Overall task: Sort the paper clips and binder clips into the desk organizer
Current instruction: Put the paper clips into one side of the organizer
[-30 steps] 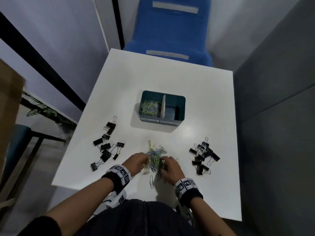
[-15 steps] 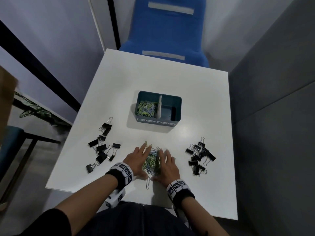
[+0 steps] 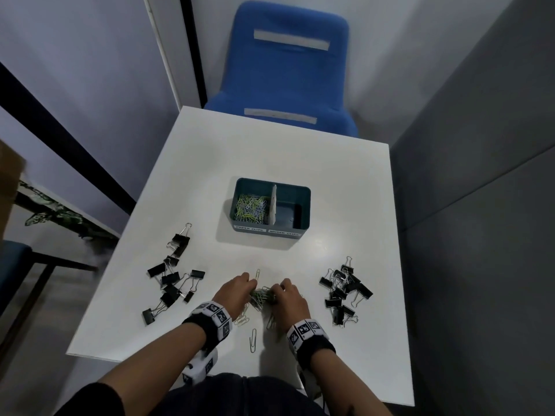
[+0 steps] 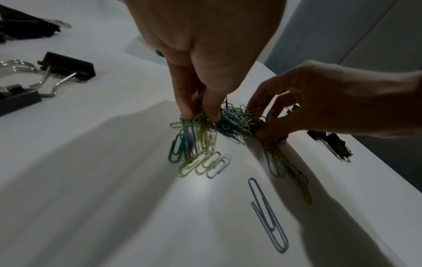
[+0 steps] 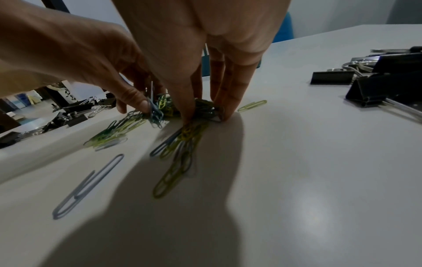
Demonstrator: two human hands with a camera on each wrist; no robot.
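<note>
Pinching one paper clip pile between them, left hand and right hand, fingers curled tight, white bench

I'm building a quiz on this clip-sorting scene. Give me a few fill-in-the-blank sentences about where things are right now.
1. Both the left hand and the right hand pinch the pile of ____ clips.
2. The left compartment of the desk organizer holds paper clips; the right one holds ____.
3. Both piles of binder clips lie on the ____.
4. All the binder clips are coloured ____.

Missing words: paper; nothing; table; black
</note>
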